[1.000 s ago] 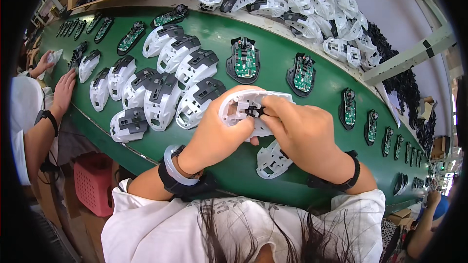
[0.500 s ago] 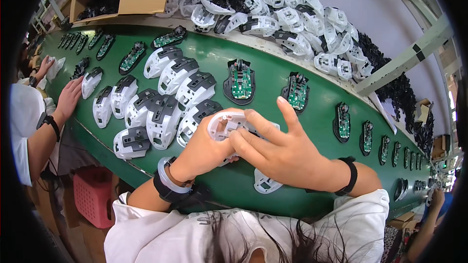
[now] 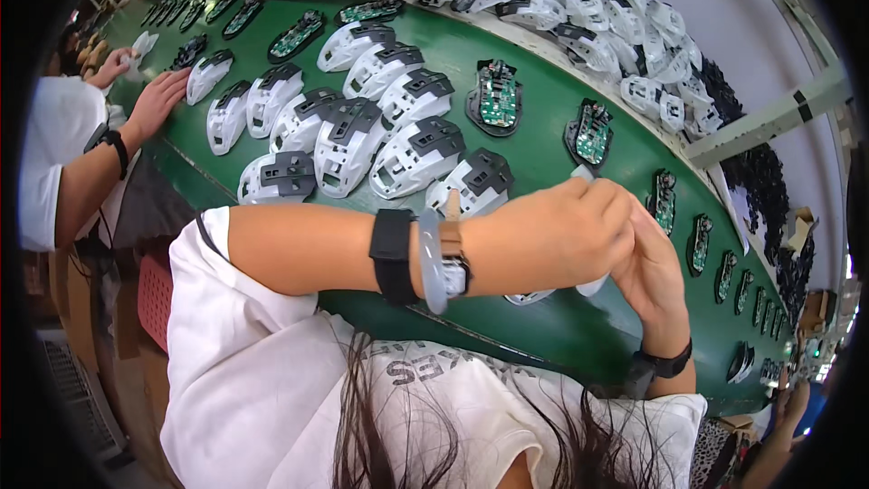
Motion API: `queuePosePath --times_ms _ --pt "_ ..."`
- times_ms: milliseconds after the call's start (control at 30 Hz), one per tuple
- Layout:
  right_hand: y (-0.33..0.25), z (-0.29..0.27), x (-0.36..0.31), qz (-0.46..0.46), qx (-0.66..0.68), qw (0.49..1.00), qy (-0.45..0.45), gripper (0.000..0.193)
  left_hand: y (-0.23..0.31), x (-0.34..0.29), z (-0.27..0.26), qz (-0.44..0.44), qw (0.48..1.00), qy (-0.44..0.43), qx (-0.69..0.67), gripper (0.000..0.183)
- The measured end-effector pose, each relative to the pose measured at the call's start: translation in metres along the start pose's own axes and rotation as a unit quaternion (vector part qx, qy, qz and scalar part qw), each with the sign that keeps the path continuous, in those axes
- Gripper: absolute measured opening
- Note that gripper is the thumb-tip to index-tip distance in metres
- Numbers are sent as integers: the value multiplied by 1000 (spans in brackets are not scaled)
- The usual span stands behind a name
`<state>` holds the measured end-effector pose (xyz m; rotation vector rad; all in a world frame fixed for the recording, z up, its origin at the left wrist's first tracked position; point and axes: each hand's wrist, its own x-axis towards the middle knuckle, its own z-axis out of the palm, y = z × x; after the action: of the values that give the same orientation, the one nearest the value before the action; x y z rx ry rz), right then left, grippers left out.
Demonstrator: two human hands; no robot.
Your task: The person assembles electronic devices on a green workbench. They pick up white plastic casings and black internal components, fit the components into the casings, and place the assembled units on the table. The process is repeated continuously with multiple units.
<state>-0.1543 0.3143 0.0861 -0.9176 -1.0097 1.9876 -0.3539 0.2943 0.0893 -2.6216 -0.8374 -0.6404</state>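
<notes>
White plastic shows in two slivers, above and below the joined hands: a shell piece (image 3: 593,287), mostly hidden between the left hand (image 3: 579,231) and the right hand (image 3: 656,276). The left fingers are curled in against the right hand, whose fingers lie largely behind them; I cannot tell which of the two grips the piece. Just below the left wrist (a watch (image 3: 454,273) and a black band (image 3: 394,258) circle that arm), another white shell (image 3: 529,297) lies partly covered on the green tabletop (image 3: 543,81). Beyond the hands sits a green circuit board (image 3: 590,134) in a black base, one of a long row. To the left, grey-and-white shells (image 3: 348,145) stand clustered. Farther out, a co-worker's hand (image 3: 161,104) rests beside one shell, and more shells (image 3: 625,23) are heaped at the back.
</notes>
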Motion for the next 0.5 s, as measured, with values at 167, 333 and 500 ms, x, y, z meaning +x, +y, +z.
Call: queuePosePath --times_ms 167,333,500 --pt "-1 -62 -31 -104 -236 953 159 37 0 9 6 5 998 58 12 33" --pt "2 -31 -58 -294 -792 460 273 44 -4 22 15 -3 998 -45 49 38" --pt "3 78 -11 -548 -657 515 -48 27 -14 33 24 -5 999 10 -38 26"
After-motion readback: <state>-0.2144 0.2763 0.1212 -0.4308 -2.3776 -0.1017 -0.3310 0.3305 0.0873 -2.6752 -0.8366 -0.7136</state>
